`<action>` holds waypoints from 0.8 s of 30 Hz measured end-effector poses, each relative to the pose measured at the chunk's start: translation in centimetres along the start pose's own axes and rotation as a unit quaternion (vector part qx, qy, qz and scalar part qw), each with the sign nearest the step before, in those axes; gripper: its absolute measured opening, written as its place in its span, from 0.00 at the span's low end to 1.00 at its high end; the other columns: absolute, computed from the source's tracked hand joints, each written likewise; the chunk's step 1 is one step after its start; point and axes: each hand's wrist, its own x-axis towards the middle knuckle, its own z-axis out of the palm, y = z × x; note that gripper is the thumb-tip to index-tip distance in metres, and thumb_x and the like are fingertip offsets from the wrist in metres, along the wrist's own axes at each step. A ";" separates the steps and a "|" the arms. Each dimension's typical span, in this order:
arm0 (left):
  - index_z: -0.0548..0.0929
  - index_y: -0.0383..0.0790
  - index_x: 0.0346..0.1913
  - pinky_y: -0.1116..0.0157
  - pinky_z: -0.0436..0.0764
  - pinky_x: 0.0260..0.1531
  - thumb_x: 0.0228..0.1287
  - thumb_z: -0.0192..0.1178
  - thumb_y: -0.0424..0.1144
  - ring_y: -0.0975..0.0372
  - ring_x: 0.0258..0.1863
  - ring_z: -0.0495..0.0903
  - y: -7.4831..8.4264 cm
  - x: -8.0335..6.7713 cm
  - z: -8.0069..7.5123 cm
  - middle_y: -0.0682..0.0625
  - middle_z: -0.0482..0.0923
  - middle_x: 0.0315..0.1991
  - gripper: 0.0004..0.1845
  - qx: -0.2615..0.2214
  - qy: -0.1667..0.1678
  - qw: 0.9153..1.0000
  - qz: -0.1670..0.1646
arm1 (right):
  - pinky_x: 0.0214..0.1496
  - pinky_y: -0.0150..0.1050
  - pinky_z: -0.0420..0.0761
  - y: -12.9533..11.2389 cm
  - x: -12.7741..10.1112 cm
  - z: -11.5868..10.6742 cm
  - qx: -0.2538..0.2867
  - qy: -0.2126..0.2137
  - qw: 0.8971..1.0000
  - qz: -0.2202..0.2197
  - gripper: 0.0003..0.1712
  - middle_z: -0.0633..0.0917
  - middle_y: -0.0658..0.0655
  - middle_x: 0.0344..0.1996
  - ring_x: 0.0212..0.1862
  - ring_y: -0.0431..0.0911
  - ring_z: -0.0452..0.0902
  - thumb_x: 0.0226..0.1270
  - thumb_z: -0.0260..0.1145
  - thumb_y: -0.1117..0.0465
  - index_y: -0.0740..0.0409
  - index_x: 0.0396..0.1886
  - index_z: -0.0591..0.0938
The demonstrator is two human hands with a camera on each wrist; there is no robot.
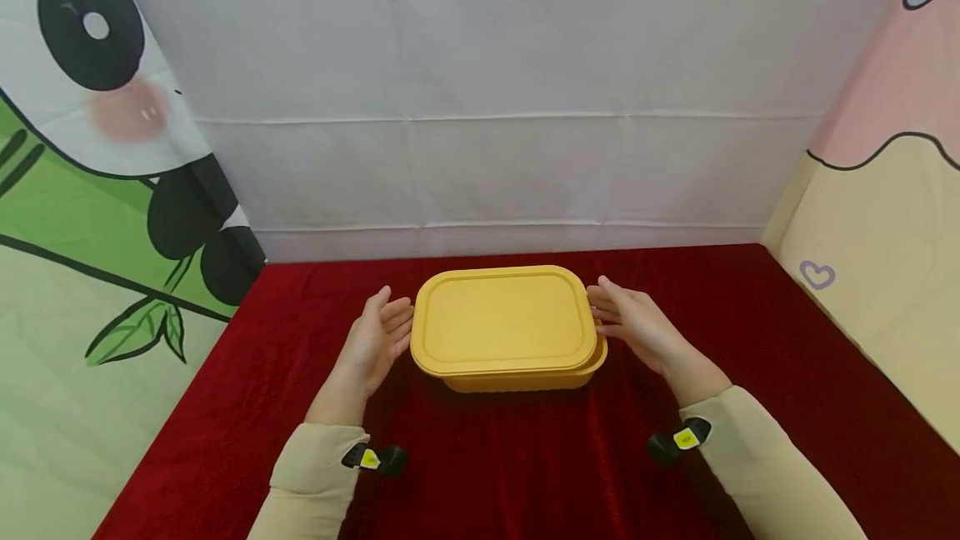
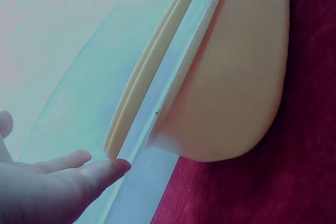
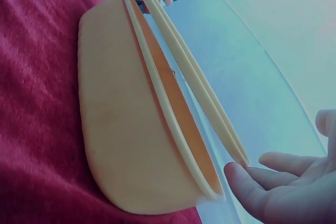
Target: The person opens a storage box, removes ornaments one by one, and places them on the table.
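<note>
A yellow rectangular lid (image 1: 504,319) with rounded corners hovers over a matching yellow plastic container (image 1: 517,384). Both wrist views show a gap between the lid (image 2: 152,61) and the container's rim. My left hand (image 1: 375,342) is at the lid's left end, its fairly straight fingertips against the edge. At the opposite end, the fingertips of my right hand (image 1: 639,325) touch the lid's edge (image 3: 202,90), thumb raised apart. The container (image 3: 126,114) stands upright on the cloth, its orange-looking inner wall showing through the gap; its bottom inside is hidden.
Dark red cloth (image 1: 495,465) covers the table. A white fabric backdrop (image 1: 487,90) hangs behind its far edge, with printed cartoon panels at the left (image 1: 90,215) and right (image 1: 885,215). Each wrist wears a small black device, the left one (image 1: 372,458) beside the sleeve cuff.
</note>
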 end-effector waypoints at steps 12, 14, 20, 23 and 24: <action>0.50 0.31 0.73 0.57 0.55 0.73 0.73 0.36 0.59 0.49 0.73 0.52 -0.1 -0.2 -1.5 0.36 0.48 0.73 0.39 -0.012 0.048 0.999 0.004 | 0.64 0.47 0.74 -0.3 0.8 1.7 0.013 -0.009 1.000 0.001 0.42 0.68 0.64 0.67 0.67 0.57 0.65 0.71 0.43 0.34 0.63 0.69 0.65; 0.50 0.32 0.73 0.57 0.54 0.73 0.73 0.36 0.59 0.50 0.73 0.52 -0.1 -0.2 -1.8 0.36 0.49 0.74 0.39 -0.012 0.056 0.998 0.005 | 0.62 0.45 0.76 -0.3 1.0 2.0 0.016 -0.010 1.000 0.003 0.42 0.69 0.63 0.67 0.66 0.56 0.66 0.71 0.43 0.34 0.61 0.69 0.65; 0.51 0.33 0.73 0.58 0.54 0.73 0.72 0.36 0.60 0.51 0.73 0.52 0.0 -0.5 -2.6 0.38 0.50 0.74 0.39 -0.009 0.082 0.997 0.004 | 0.59 0.43 0.78 -0.4 1.4 3.0 0.026 -0.017 1.000 0.003 0.41 0.69 0.60 0.67 0.65 0.55 0.67 0.69 0.44 0.33 0.58 0.69 0.66; 0.51 0.34 0.74 0.59 0.54 0.73 0.72 0.36 0.59 0.52 0.73 0.53 0.0 -0.6 -3.0 0.39 0.51 0.74 0.38 -0.010 0.096 0.995 0.003 | 0.58 0.43 0.78 -0.5 1.7 3.5 0.032 -0.017 0.999 0.004 0.41 0.71 0.59 0.66 0.64 0.54 0.69 0.69 0.45 0.32 0.57 0.68 0.68; 0.51 0.34 0.74 0.59 0.54 0.73 0.73 0.36 0.59 0.52 0.73 0.53 0.0 -0.6 -3.1 0.40 0.51 0.74 0.38 -0.010 0.100 0.995 0.004 | 0.59 0.44 0.78 -0.5 1.7 3.7 0.032 -0.019 0.999 0.003 0.40 0.71 0.59 0.66 0.64 0.54 0.69 0.69 0.45 0.32 0.56 0.68 0.68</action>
